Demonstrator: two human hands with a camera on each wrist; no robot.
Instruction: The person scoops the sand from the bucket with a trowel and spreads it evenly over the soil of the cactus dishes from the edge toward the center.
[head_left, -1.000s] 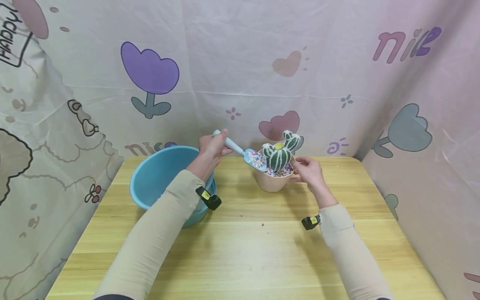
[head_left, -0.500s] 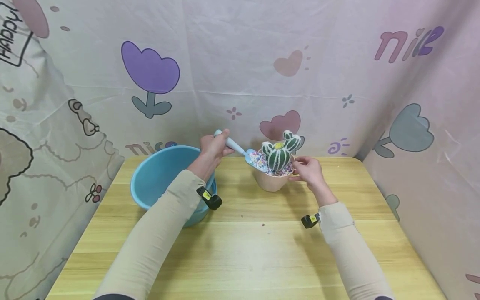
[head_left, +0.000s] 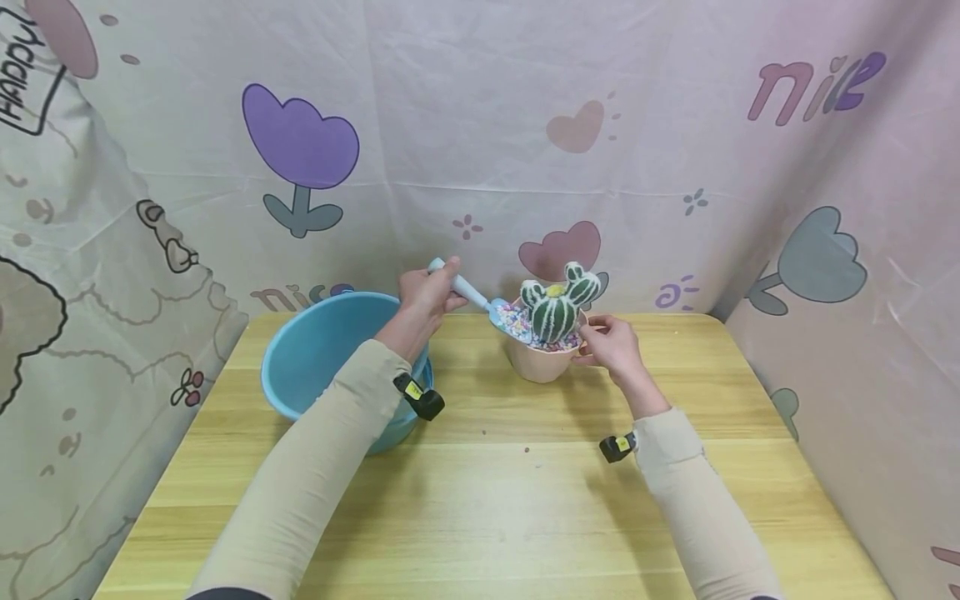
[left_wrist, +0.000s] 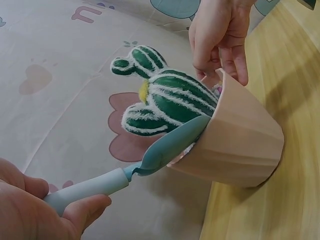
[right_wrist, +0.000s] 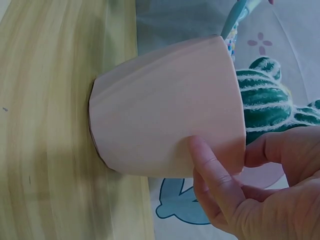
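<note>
Two hands work at one pink pot (head_left: pixel 542 363), seen just right of centre in the head view, standing on a pale wood-grain table (head_left: pixel 495 492). The pot is smooth matt plastic, tapered and faintly faceted, wider at the rim than at the base. It holds small multicoloured gravel (head_left: pixel 513 319) and a plump, ribbed toy cactus (head_left: pixel 555 305), dark green with fuzzy white stripes, a yellow top and two small rounded lobes. The left hand (head_left: pixel 424 294) has fingers and thumb curled round the pale blue handle of a small plastic trowel (head_left: pixel 472 297); its curved blade rests on the pot's rim and dips among the gravel beside the cactus. The right hand (head_left: pixel 611 346) holds the pot's rim on the right, thumb pressed against the outer wall and fingers hooked over the edge. At centre left a round, smooth blue basin (head_left: pixel 318 354) stands on the table, partly behind the left forearm; its contents cannot be made out. Both arms wear beige sleeves (head_left: pixel 315 467). A creased cloth backdrop (head_left: pixel 465 142) printed with tulips and hearts fills the upper frame.
</note>
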